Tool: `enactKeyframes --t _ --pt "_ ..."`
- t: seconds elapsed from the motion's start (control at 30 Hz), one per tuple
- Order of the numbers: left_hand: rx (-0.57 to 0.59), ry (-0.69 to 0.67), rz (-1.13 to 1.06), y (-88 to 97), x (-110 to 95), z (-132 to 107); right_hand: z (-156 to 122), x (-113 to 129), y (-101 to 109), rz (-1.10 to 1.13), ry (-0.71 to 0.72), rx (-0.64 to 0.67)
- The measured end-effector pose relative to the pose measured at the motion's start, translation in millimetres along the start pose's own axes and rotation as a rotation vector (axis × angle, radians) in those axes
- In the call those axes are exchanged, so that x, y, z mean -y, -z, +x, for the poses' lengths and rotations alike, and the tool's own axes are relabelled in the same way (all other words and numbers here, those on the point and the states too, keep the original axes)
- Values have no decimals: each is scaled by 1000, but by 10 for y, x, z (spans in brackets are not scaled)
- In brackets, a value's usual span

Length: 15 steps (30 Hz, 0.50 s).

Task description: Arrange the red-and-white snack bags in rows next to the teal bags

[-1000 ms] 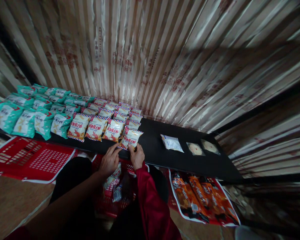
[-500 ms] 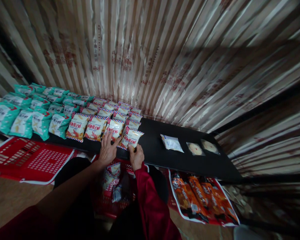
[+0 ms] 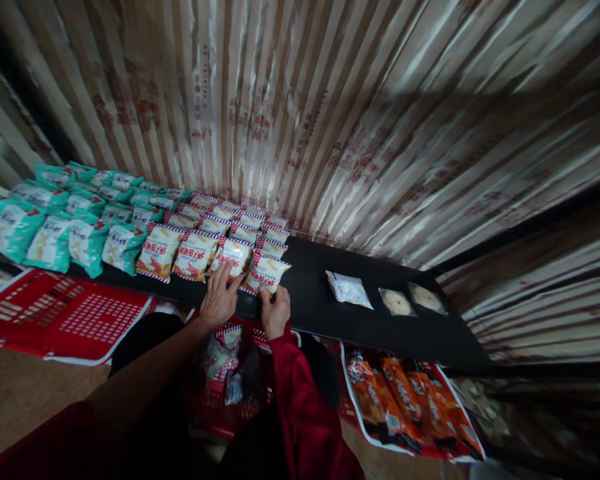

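My left hand [image 3: 220, 299] lies against the front of a cream snack bag [image 3: 231, 256], fingers spread and its thumb reaching toward the neighbouring bag. That neighbour, a cream snack bag with red print and striped edges [image 3: 267, 270], stands at the right front end of the row. My right hand [image 3: 276, 312] grips its lower right corner, thumb on the front face. Two more front-row bags stand to the left, one being a cream bag [image 3: 195, 252]. Several matching bags are lined up behind them. The lower edges of the two touched bags are partly hidden by my fingers.
Several teal snack bags [image 3: 85, 240] fill the left of the black shelf [image 3: 305, 293]. A white packet [image 3: 349, 289] and two round wrapped items [image 3: 397, 302] lie at the right. Below are a red basket [image 3: 75, 320], another holding packets, and one with orange bags [image 3: 405, 393].
The view has shifted slightly. Both hands stay at the same two bags, and the right-end bag stands about where it was in the row.
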<state>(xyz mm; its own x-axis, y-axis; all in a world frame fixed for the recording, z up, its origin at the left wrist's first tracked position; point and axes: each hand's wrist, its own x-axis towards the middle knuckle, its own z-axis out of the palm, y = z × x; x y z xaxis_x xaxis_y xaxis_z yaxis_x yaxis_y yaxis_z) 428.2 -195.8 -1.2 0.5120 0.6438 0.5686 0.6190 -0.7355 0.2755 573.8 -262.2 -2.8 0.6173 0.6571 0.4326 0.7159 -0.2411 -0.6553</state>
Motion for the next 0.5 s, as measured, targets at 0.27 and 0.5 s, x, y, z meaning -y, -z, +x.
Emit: enactKeyframes --t 0.27,0.5 --pt "-18 -35 -56 -53 41 -16 15 17 -54 -28 -11 76" --pt "-24 -80 -89 -45 71 -29 31 56 -48 -22 -15 109"
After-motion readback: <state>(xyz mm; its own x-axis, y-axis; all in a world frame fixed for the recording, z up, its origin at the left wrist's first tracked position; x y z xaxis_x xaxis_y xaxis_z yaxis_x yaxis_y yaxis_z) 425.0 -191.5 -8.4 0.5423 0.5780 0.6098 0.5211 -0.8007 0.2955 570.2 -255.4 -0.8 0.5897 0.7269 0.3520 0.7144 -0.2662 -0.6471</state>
